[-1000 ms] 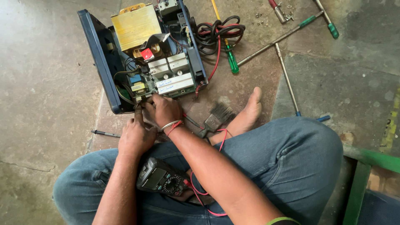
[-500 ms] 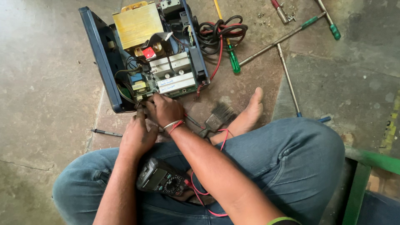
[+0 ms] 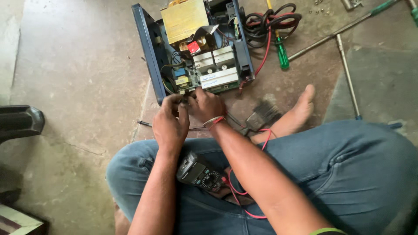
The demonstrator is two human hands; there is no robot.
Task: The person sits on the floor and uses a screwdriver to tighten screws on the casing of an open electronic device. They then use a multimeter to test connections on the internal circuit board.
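We sit cross-legged on the floor (image 3: 65, 65), both hands at the near edge of the opened blue power unit (image 3: 198, 52). Our left hand (image 3: 170, 124) and right hand (image 3: 207, 105) curl close together at its circuit board (image 3: 208, 80); whether either grip pinches anything we cannot tell. A multimeter (image 3: 199, 172) rests in our lap, a brush (image 3: 260, 116) beside the foot.

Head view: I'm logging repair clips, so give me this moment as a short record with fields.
setting: person seated cross-legged on a concrete floor
left hand: at the near edge of the open blue unit
right hand: beside the left, fingers on the unit's circuit board
in lap: multimeter with red leads
nearby: brush, green screwdriver, coiled cables
hidden: what the fingers grip
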